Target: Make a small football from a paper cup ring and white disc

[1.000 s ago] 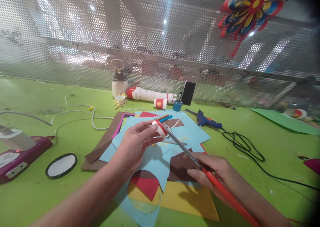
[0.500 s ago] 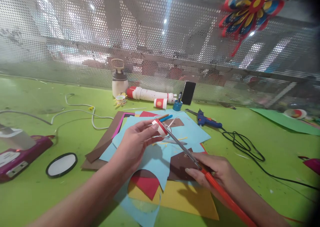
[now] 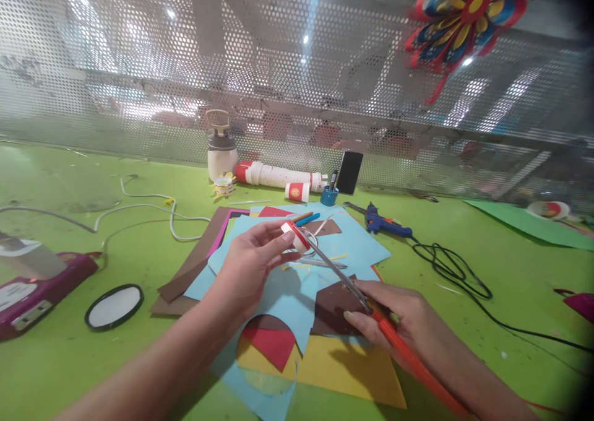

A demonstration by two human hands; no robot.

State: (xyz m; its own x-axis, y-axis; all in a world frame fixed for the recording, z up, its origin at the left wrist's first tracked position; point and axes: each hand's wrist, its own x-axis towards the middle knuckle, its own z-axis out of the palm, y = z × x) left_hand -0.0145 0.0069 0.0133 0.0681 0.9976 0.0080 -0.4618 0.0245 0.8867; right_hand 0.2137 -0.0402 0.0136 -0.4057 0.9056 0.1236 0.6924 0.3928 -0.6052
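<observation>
My left hand [image 3: 250, 257] pinches a cut-down paper cup piece [image 3: 296, 238], white with a red band, between thumb and fingers. A thin white strip [image 3: 321, 224] curls off beside it. Shut round red handles, my right hand [image 3: 394, 316] holds scissors [image 3: 343, 278] whose metal blades reach to the cup piece's right edge; whether the tips are cutting it I cannot tell. Both hands are above light blue paper sheets [image 3: 278, 291]. Beyond the cup piece lie a blue pen [image 3: 308, 219] and a brownish pen [image 3: 299, 217].
Brown [image 3: 336, 309] and yellow [image 3: 348, 365] sheets lie below. Right stands a blue glue gun [image 3: 387, 224] with a coiled black cord [image 3: 445, 266]. Behind are a paper cup [image 3: 297, 192], a white tube [image 3: 283, 176], a sprayer [image 3: 221, 155] and a phone [image 3: 349, 172]. A power strip [image 3: 51, 294] lies left.
Almost nothing differs. Both hands, the cup piece and the scissors stay in nearly the same place, with only a very slight shift.
</observation>
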